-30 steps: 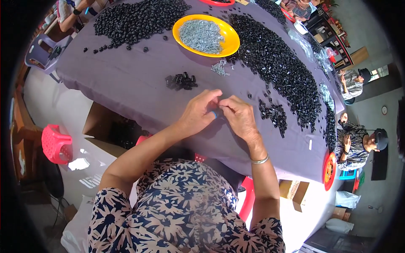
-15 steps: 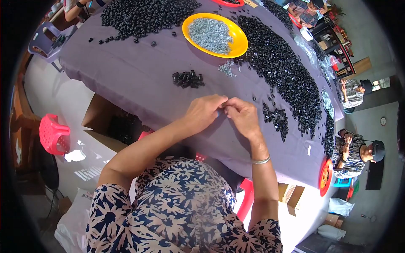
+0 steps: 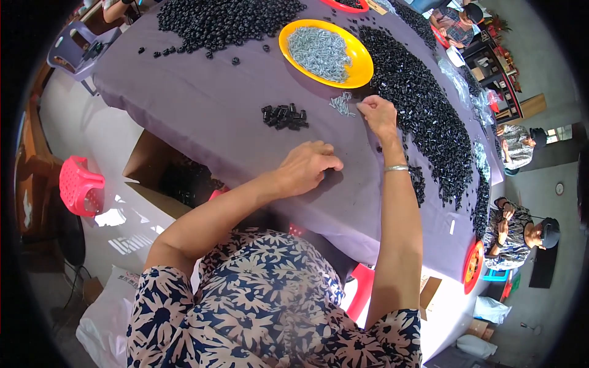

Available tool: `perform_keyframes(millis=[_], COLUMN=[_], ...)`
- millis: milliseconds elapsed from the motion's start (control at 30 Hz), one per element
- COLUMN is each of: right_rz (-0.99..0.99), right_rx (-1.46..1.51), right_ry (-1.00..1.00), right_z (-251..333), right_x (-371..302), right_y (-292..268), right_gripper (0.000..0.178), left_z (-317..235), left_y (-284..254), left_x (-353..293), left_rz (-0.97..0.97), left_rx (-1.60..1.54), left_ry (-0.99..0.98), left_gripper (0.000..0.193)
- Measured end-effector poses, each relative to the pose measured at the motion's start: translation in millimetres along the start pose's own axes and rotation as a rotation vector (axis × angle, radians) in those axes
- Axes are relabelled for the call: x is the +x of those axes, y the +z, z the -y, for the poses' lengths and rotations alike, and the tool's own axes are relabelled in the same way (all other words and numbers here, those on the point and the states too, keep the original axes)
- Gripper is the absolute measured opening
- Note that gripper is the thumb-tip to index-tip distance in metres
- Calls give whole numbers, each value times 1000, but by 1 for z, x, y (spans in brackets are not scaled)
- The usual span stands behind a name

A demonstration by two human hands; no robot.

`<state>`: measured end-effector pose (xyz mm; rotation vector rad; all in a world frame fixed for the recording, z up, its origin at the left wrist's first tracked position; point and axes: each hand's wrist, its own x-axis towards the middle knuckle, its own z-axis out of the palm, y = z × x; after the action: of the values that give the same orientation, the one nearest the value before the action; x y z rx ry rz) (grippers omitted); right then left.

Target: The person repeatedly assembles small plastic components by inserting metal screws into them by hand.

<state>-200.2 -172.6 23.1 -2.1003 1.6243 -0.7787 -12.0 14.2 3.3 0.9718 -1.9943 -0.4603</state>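
Observation:
My left hand [image 3: 307, 168] hovers over the near part of the purple-grey tablecloth [image 3: 221, 129]. Its fingers are curled in and hide whatever is inside. My right hand [image 3: 378, 115], with a bracelet on the wrist, reaches to a small pile of silver screws [image 3: 342, 104]. Thumb and forefinger are pinched at the pile's right edge; anything between them is too small to make out. Left of the screws lies a small heap of short black plastic tubes [image 3: 285, 116]. Beyond them stands a yellow oval tray [image 3: 363, 67] filled with silver screws [image 3: 319, 52].
A large mound of small black tubes [image 3: 423, 116] runs along the right. Round black parts [image 3: 227, 24] are heaped at the far left. A red tray [image 3: 472, 267] stands at the right edge. An open cardboard box [image 3: 147, 159] is below the table; other people sit around it.
My hands, together before, are now apart. The right has moved up and right to the small screw pile, while the left stays near its place, turned slightly. The view has shifted a little.

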Motion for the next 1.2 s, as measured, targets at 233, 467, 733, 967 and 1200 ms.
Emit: perform_keyframes(millis=[233, 467, 733, 967, 1200], right_rz=[114, 185, 113, 256, 138], right_rx=[-97, 366, 619, 659, 401], right_ry=[-42, 130, 216, 72, -199], right_z=[-2, 11, 19, 47, 50], right_x=[-3, -52, -86, -140, -163], right_y=[-8, -27, -48, -35, -14], right_gripper=[15, 11, 6, 7, 8], left_z=[1, 2, -5, 2, 3], left_y=[3, 0, -3, -1, 5], left_x=[-1, -4, 1, 0, -1], left_rz=[14, 27, 27, -79, -58], left_rx=[-48, -41, -108, -201, -110], left_ry=[33, 16, -49, -179, -118], left_gripper=[37, 37, 44, 55, 53])
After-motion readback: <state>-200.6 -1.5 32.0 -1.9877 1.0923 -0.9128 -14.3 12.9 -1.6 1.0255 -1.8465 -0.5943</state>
